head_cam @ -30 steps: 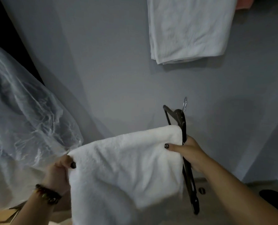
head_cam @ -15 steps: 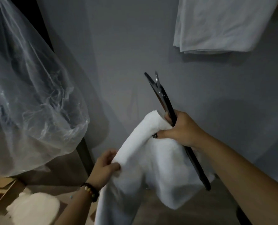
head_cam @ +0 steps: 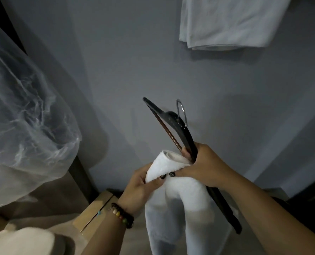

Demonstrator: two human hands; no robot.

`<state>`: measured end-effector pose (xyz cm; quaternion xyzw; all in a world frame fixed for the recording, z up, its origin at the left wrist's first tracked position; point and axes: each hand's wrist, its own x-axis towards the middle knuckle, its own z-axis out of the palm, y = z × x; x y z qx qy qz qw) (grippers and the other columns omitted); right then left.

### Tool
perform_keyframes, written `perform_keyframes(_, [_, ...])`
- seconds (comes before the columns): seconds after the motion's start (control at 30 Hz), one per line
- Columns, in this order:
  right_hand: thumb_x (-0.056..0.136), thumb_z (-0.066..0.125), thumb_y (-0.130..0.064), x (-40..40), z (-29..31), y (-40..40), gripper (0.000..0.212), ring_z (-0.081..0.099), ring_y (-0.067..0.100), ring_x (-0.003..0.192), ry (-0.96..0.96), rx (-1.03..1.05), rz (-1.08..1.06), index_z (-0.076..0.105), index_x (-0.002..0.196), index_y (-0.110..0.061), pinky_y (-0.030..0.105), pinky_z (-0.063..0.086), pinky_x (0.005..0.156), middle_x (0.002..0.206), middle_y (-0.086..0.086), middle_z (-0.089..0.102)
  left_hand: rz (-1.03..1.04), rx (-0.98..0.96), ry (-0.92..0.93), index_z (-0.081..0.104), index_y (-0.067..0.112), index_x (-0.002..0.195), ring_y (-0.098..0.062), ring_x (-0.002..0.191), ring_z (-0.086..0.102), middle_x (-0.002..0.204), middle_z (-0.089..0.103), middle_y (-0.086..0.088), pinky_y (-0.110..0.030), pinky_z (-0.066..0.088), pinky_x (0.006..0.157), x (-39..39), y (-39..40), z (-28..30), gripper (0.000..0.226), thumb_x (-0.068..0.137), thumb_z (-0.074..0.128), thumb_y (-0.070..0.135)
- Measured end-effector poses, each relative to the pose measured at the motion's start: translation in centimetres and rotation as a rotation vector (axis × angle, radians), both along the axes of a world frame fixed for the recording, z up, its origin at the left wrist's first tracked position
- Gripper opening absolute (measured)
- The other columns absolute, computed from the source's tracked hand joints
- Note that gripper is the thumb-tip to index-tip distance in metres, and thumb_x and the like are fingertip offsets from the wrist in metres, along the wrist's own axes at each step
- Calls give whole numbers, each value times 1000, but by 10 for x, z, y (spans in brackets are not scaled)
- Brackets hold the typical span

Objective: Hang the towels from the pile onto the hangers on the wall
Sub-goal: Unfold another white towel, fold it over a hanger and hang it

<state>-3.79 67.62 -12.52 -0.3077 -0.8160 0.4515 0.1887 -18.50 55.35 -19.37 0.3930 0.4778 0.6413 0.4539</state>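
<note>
A white towel (head_cam: 178, 205) hangs bunched between both hands at the lower middle. My left hand (head_cam: 140, 184) grips its gathered top edge from the left. My right hand (head_cam: 202, 166) holds a black hanger (head_cam: 173, 126) with a metal hook, tilted up to the left, and its thumb also pinches the towel's top. The hanger's lower end (head_cam: 232, 219) sticks out below my right forearm. Another white towel (head_cam: 226, 21) hangs on the grey wall at the upper right. A pale towel pile (head_cam: 22, 240) lies at the lower left.
A large clear plastic bag (head_cam: 24, 116) fills the left side, in front of a dark post. A cardboard box (head_cam: 96, 210) sits below it near the floor. The grey wall (head_cam: 134, 61) is close ahead.
My left hand moved right along the towel until it met my right hand, gathering the spread towel into a bunch. The hanger tilted further up and left.
</note>
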Motion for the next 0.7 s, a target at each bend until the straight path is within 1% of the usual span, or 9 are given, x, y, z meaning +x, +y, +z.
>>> perform_keyframes(0.07, [62,86,-30,11,1,0,51,49,17,61,47,-30,-44,37,64,-17,28,48,64,65,5,47,47,-31,0,75,16,86,-23,78,70,88,73,-10,-30,55,64,4,9,0,13,78,70,24])
perform_keyframes(0.13, [59,78,-52,24,2,4,51,58,29,67,109,-42,-98,40,61,-18,39,55,76,68,14,55,94,-55,-26,75,14,82,-24,73,68,83,72,-12,-31,54,60,7,15,4,14,80,66,23])
perform_keyframes(0.27, [69,57,-79,50,-16,8,49,59,19,62,73,226,-95,46,62,-32,39,54,66,64,-2,51,148,-122,-147,70,-4,84,-29,67,63,78,69,-19,-30,50,57,9,26,14,22,78,72,17])
perform_keyframes(0.33, [74,48,-82,57,-29,3,47,61,14,67,73,308,-59,51,70,-35,40,52,64,72,-7,53,143,-144,-173,64,-14,90,-34,74,59,84,64,-26,-37,48,66,8,29,19,34,79,71,17])
perform_keyframes(0.43, [84,49,-69,64,-42,-5,28,55,0,63,121,317,3,52,75,-42,19,47,60,73,-15,51,149,-159,-176,66,-9,90,-32,70,63,83,65,-25,-34,51,62,4,29,24,25,86,65,15])
perform_keyframes(0.47, [85,49,-68,65,-45,-5,27,53,1,61,130,293,13,51,76,-43,20,45,59,73,-16,50,164,-168,-176,65,-10,92,-31,68,64,82,66,-24,-32,52,59,2,28,25,25,89,61,14])
perform_keyframes(0.57, [81,48,-76,65,-51,-7,31,58,17,66,117,242,86,54,80,-45,43,50,63,77,-5,51,236,-175,-198,66,-5,86,-32,71,65,77,68,-19,-34,55,61,-6,25,28,24,93,56,16])
perform_keyframes(0.63, [81,52,-73,62,-54,-10,22,59,11,68,88,257,186,58,78,-51,40,51,63,76,-9,54,284,-177,-205,67,1,89,-34,79,68,84,70,-20,-40,56,73,-12,23,31,24,89,60,23])
perform_keyframes(0.7, [75,57,-74,58,-55,-13,20,58,1,69,42,207,241,59,77,-54,27,47,61,77,-20,56,309,-165,-222,67,2,93,-32,83,69,88,71,-19,-40,57,76,-17,18,32,33,81,65,33])
